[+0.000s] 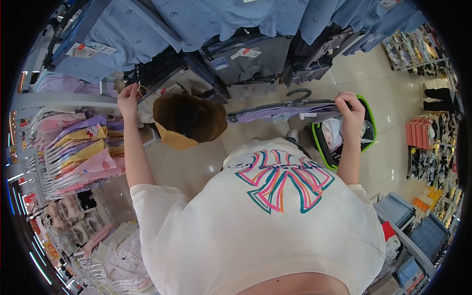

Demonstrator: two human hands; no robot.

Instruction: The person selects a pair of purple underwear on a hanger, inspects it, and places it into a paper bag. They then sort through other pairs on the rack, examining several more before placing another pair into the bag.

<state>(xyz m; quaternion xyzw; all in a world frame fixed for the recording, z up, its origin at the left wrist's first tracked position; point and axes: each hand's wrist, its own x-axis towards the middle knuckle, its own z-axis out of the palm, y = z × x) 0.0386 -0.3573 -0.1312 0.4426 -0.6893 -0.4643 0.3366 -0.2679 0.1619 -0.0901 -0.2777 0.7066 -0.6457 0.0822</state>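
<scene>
My right hand [351, 112] is closed on one end of a lavender garment on a dark hanger [287, 111], held level in front of my chest. My left hand [128, 97] reaches out to the clothes rack, its fingers pinched on the top of a dark hanger [143, 88] among the hanging clothes. An open brown paper bag [189, 122] sits between my arms, below the rack. Under my right hand a black shopping basket with a green rim [369, 129] stands on the floor, with a white plastic-wrapped item inside.
Blue shirts [196, 19] and grey garments [248, 61] hang on the rack ahead. Pastel children's clothes [83, 147] fill racks on the left. Shelves of folded goods [425, 135] line the right, where another person's dark legs [439, 98] stand. The floor is glossy tile.
</scene>
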